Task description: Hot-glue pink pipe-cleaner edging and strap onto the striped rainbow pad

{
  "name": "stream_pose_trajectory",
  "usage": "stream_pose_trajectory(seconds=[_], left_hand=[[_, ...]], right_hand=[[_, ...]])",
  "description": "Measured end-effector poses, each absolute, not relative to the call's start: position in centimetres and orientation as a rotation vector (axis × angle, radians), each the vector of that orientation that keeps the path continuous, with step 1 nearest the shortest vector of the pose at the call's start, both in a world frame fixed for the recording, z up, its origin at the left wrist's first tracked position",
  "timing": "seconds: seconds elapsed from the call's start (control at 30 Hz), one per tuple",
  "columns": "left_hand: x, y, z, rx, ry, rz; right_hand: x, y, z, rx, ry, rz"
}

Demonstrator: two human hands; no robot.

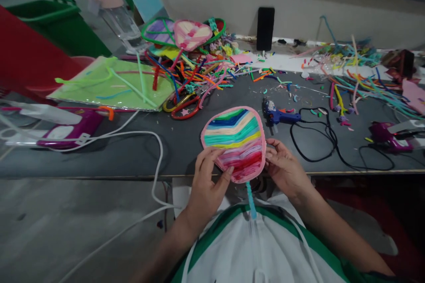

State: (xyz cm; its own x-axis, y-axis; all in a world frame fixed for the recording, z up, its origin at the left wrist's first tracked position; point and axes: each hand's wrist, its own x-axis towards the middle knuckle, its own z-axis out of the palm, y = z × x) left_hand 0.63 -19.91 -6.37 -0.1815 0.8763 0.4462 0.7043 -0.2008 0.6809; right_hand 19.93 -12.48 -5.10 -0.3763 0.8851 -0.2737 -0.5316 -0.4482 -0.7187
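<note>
A rounded striped pipe-cleaner panel [237, 135] with a fuzzy pink rim is held over the table's front edge. Its bands run from blue and cream through teal and yellow to pink and red. My left hand [209, 181] grips its lower left, fingers on the face and thumb at the bottom edge. On the right rim, the bent fingers of my right hand [283, 163] pinch the border. A turquoise twisted strip [251, 201] shows below the panel; whether it is joined to it I cannot tell. A blue glue gun [282, 116] lies just beyond my right hand.
Loose pipe cleaners [195, 70] are heaped at the back, around red-handled scissors [186, 109]. A green sheet [116, 86] lies left, near a purple-and-white device [71, 128] and white cable [161, 150]. A phone [265, 28] leans on the wall. Black cord [334, 141] loops at right.
</note>
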Motion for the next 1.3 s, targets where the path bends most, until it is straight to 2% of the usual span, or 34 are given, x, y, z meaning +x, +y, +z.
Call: stream_pose_trajectory(seconds=[0.87,1.17,1.3], left_hand=[[0.7,-19.7,-7.2,1.912,1.873,1.309],[0.4,-20.6,-7.7,0.885,1.413,1.881],[0.9,-21.0,-6.2,0.572,1.222,1.880]], right_hand=[[20.0,-12.5,-5.6,-0.837,-0.647,1.915],[19.3,-12.8,-4.1,-0.678,-0.804,1.926],[18.6,-12.7,-3.1,-0.599,-0.873,1.929]])
